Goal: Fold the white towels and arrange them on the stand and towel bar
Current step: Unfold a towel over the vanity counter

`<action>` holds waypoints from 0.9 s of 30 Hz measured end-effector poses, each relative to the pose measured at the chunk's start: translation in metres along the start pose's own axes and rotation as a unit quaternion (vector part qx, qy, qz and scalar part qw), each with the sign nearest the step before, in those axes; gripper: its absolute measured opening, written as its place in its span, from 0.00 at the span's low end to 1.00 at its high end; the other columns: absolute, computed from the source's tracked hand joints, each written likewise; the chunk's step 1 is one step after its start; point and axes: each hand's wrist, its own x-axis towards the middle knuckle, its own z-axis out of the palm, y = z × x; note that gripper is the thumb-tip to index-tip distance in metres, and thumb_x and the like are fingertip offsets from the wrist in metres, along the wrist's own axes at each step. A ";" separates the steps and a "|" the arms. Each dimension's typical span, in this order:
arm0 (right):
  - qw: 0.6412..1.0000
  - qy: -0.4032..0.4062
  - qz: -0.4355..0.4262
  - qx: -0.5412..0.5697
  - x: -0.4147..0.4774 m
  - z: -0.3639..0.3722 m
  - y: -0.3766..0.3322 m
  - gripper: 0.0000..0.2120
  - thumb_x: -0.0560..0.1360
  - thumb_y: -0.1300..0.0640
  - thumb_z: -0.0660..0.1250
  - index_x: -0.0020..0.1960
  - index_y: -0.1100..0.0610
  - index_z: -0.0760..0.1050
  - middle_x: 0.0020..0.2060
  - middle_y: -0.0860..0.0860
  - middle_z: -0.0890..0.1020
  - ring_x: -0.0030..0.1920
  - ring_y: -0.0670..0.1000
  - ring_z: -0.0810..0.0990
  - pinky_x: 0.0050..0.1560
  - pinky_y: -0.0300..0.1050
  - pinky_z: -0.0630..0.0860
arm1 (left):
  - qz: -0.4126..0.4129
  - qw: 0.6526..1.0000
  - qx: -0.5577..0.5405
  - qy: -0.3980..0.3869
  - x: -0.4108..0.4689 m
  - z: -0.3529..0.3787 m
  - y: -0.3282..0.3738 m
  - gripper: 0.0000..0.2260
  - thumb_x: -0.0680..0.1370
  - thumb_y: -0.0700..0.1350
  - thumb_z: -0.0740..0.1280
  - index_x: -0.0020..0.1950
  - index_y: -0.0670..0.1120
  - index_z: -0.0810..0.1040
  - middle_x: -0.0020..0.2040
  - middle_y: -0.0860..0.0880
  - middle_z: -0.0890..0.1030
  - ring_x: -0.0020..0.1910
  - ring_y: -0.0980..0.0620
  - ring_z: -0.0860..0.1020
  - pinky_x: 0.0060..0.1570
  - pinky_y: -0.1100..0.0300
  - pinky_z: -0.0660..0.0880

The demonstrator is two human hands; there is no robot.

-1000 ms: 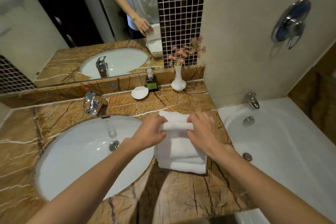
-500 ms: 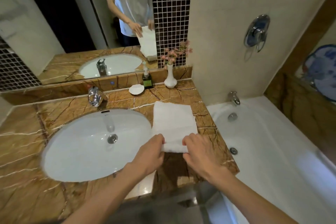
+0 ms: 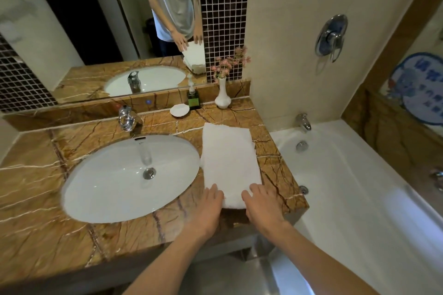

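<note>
A white towel [image 3: 229,158] lies flat as a long folded strip on the brown marble counter [image 3: 48,235], right of the sink. My left hand [image 3: 208,208] rests palm down on the towel's near left corner, fingers spread. My right hand [image 3: 261,206] presses on the near right corner in the same way. Neither hand grips the towel; both lie flat on its near edge. No stand or towel bar shows in this view.
A white oval sink [image 3: 129,177] with a chrome tap [image 3: 127,117] fills the counter's middle. A soap dish [image 3: 179,110], a green bottle [image 3: 193,99] and a white vase with pink flowers [image 3: 223,96] stand at the back. A bathtub [image 3: 359,199] lies to the right.
The top fold I held at the towel's far end has been drawn toward me and laid down. Both hands moved to the near edge and flattened out.
</note>
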 end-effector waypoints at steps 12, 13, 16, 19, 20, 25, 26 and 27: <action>0.993 -0.029 -0.111 0.009 0.039 -0.009 0.026 0.17 0.76 0.61 0.60 0.64 0.59 0.70 0.62 0.59 0.72 0.60 0.59 0.71 0.57 0.54 0.70 | -0.041 0.998 0.054 -0.017 0.038 -0.019 -0.002 0.18 0.80 0.44 0.59 0.71 0.47 0.66 0.78 0.44 0.53 0.76 0.44 0.53 0.73 0.50 0.57; 0.993 -0.029 -0.112 0.013 0.045 -0.011 0.030 0.17 0.76 0.60 0.60 0.65 0.58 0.70 0.61 0.58 0.72 0.60 0.59 0.71 0.57 0.54 0.71 | -0.054 0.997 0.045 -0.021 0.043 -0.023 -0.003 0.21 0.81 0.45 0.59 0.74 0.46 0.62 0.78 0.44 0.51 0.76 0.44 0.52 0.74 0.49 0.56; 0.994 -0.038 -0.101 0.033 0.061 -0.016 0.039 0.17 0.77 0.58 0.58 0.66 0.57 0.69 0.62 0.57 0.70 0.62 0.59 0.70 0.59 0.54 0.72 | -0.087 0.995 0.007 -0.043 0.056 -0.032 -0.006 0.26 0.81 0.47 0.58 0.77 0.47 0.53 0.78 0.43 0.48 0.77 0.42 0.50 0.74 0.47 0.55; 0.993 -0.053 -0.090 0.056 0.080 -0.017 0.048 0.18 0.78 0.57 0.57 0.67 0.58 0.66 0.67 0.59 0.67 0.67 0.60 0.67 0.63 0.53 0.69 | -0.117 0.991 -0.041 -0.042 0.075 -0.042 -0.011 0.27 0.81 0.48 0.58 0.77 0.47 0.52 0.78 0.42 0.49 0.76 0.42 0.52 0.73 0.46 0.57; 0.992 -0.059 -0.085 0.066 0.087 -0.018 0.052 0.19 0.78 0.57 0.57 0.69 0.58 0.65 0.69 0.59 0.65 0.69 0.60 0.65 0.65 0.53 0.68 | -0.123 0.990 -0.056 -0.041 0.082 -0.045 -0.014 0.27 0.81 0.48 0.58 0.77 0.47 0.53 0.78 0.41 0.50 0.76 0.41 0.53 0.72 0.47 0.58; 0.989 -0.075 -0.049 0.114 0.127 -0.025 0.066 0.25 0.81 0.52 0.55 0.76 0.58 0.57 0.76 0.57 0.57 0.75 0.57 0.57 0.73 0.50 0.59 | -0.154 0.976 -0.153 0.011 0.121 -0.059 -0.025 0.24 0.81 0.47 0.59 0.75 0.42 0.59 0.71 0.39 0.65 0.69 0.41 0.65 0.66 0.53 0.63; 0.989 -0.074 -0.043 0.121 0.135 -0.025 0.068 0.25 0.82 0.52 0.54 0.76 0.58 0.57 0.76 0.57 0.58 0.75 0.56 0.57 0.73 0.50 0.59 | -0.160 0.972 -0.171 0.036 0.129 -0.061 -0.028 0.22 0.81 0.46 0.59 0.73 0.41 0.61 0.70 0.39 0.67 0.69 0.42 0.66 0.65 0.55 0.63; 0.988 -0.075 -0.035 0.130 0.144 -0.025 0.070 0.24 0.82 0.52 0.54 0.76 0.58 0.57 0.75 0.57 0.59 0.75 0.56 0.58 0.73 0.50 0.59 | -0.166 0.968 -0.182 0.054 0.138 -0.064 -0.032 0.21 0.81 0.46 0.60 0.72 0.40 0.63 0.70 0.40 0.69 0.68 0.42 0.67 0.64 0.56 0.64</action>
